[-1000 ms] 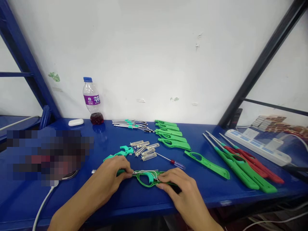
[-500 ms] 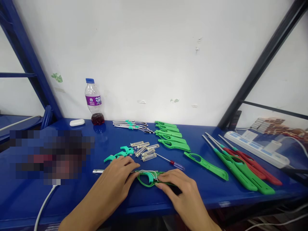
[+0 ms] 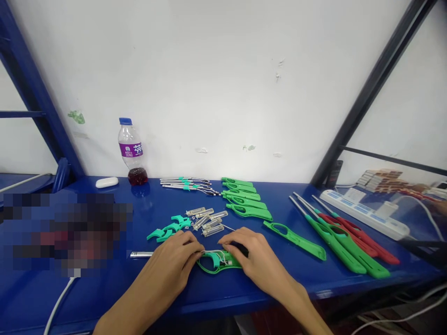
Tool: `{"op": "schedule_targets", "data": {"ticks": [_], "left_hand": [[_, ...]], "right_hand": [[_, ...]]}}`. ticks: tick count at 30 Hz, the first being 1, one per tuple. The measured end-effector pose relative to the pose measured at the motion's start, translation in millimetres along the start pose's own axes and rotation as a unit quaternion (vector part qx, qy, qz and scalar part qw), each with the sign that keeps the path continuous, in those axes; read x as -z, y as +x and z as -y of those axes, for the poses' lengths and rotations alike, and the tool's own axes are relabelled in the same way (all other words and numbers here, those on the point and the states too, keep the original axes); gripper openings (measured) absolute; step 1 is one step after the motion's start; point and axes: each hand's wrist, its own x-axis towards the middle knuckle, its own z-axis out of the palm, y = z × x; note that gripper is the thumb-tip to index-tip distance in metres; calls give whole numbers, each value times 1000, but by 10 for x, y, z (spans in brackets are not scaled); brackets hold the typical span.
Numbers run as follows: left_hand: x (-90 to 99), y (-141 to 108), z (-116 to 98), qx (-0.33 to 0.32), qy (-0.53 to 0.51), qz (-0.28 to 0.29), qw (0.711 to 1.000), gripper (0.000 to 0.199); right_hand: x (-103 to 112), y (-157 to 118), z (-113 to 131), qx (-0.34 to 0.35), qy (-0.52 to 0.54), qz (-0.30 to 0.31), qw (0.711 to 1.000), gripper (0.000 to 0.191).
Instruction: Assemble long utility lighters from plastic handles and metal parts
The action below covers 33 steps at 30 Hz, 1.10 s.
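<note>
My left hand (image 3: 178, 256) is closed, thumb and fingers pinching the front of an open green gas lighter half-shell (image 3: 237, 261). From that end a metal tube (image 3: 141, 254) sticks out to the left. A teal trigger (image 3: 213, 260) and white wires (image 3: 220, 253) lie in the shell. Over its rear part my right hand (image 3: 253, 253) is bent, thumb and fingers close together by the shell's upper edge. Something black (image 3: 240, 249) shows under its fingers; its kind is unclear. Behind this hand a thin screwdriver shaft (image 3: 228, 228) peeks out, its handle hidden.
Teal triggers (image 3: 169, 230), clear fuel tanks (image 3: 209, 222), wired metal tubes (image 3: 185, 184) and green shells (image 3: 244, 200) lie behind my hands. One green shell (image 3: 295, 239), assembled lighters (image 3: 342, 237) and a power strip (image 3: 365, 214) are right. A bottle (image 3: 132, 153) stands back left.
My right hand has lifted off the shell's middle and moved up and back, covering the screwdriver handle. More of the shell's inside shows. The view has shifted slightly.
</note>
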Motion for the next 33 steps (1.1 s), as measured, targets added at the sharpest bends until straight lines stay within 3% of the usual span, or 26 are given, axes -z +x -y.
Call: {"op": "schedule_targets", "data": {"ticks": [9,16,23,33], "left_hand": [[-42,-3,43,-11,-3,-13,1000,34],[4,-22,-12,-21,2,-7,1000,40],[32,-37,-7,-2,-43,3,999,33],[-22,-40,57,-24,-30,2,999,37]], "right_hand": [[-45,-91,-2,11,19,-10,1000,23],[-52,-90,15,61,11,-24,998,21],[-46,-135,18,38,6,-25,999,19],[-78,-181,-89,84,-44,-17,995,35]]}}
